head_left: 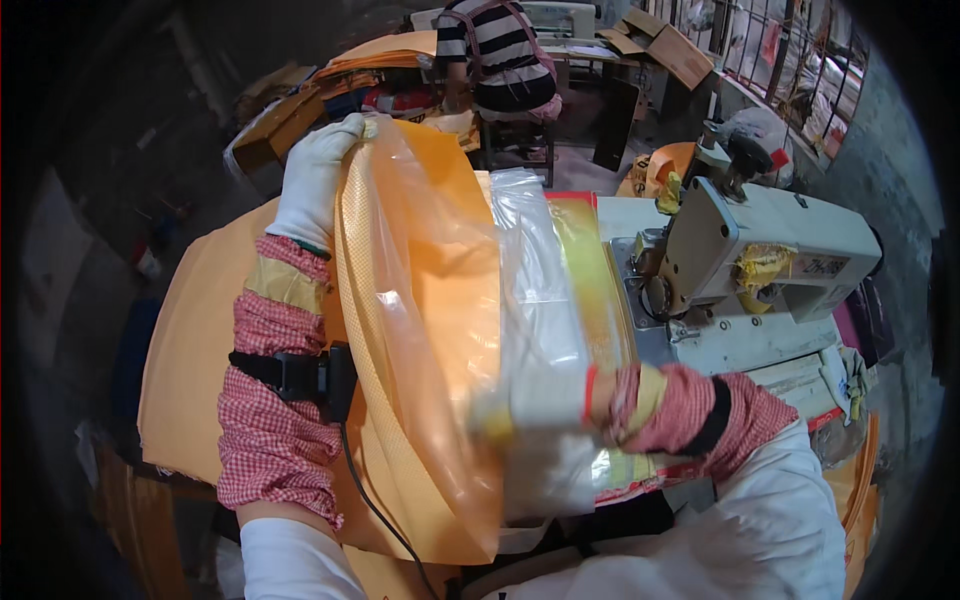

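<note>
My left hand [312, 180], in a white glove, pinches the far end of an orange woven sack [455, 290], whose edge is lifted and curved. Inside its fold lies a clear plastic liner [400, 235]. Lower down, my right hand [535, 400], also gloved, is smeared by motion at the sack's right edge, over a pile of clear plastic bags [540, 280]; its fingers cannot be made out. A stack of flat orange sacks [205, 340] spreads out under and left of the lifted one.
An industrial sewing machine [760, 245] stands on the table to the right. A yellow-and-red printed sheet [585, 265] lies beside the plastic bags. Farther back, a person in a striped shirt [495, 50] sits near cardboard boxes [680, 55] and more orange sacks [385, 48].
</note>
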The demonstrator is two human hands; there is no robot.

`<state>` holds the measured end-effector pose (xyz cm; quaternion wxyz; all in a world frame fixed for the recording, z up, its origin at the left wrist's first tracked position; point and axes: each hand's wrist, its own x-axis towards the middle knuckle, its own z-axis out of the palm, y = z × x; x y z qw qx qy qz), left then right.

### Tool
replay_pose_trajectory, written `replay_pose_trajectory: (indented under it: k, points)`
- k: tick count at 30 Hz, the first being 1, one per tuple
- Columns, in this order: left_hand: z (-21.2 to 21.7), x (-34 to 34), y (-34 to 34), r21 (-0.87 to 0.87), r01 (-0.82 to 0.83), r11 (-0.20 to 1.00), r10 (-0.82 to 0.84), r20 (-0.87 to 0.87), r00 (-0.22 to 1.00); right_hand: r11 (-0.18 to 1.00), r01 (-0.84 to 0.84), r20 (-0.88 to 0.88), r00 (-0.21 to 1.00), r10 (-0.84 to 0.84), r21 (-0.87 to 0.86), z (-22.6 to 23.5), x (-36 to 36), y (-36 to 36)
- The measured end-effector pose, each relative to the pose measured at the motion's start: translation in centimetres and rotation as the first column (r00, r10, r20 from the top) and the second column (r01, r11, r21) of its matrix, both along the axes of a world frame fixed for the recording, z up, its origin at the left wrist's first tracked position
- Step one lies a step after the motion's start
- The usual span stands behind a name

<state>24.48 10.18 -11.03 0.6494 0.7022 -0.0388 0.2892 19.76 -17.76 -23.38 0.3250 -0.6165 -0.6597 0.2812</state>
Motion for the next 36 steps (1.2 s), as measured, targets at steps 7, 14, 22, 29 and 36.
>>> replay_pose_trajectory:
  k: [7,14,22,29,36]
  points:
    - [1.3,-1.5,-0.5,0.303,-0.038,0.952,0.041,-0.005,0.999,0.073,0.904,0.420,-0.123,-0.899,0.422,2.1,12.6,5.0]
    - [4.6,-4.8,0.2,0.322,-0.087,0.943,0.116,-0.073,0.990,0.741,0.655,0.420,0.636,-0.647,0.149,-1.5,5.0,10.2]
    - [12.7,-18.2,-1.3,0.913,-0.222,-0.341,0.159,0.289,0.944,0.048,0.999,-0.464,0.054,-0.884,0.025,-1.0,7.5,9.4]
    - [15.2,-26.5,-7.2,0.973,0.030,-0.227,0.588,0.112,0.801,0.216,0.896,-0.026,0.245,-0.969,0.388,1.3,7.3,8.7]
    - [33.1,-13.2,5.7,0.843,-0.440,0.309,0.505,0.247,0.827,0.379,0.452,-0.167,0.791,-0.588,0.807,4.3,-5.6,9.5]
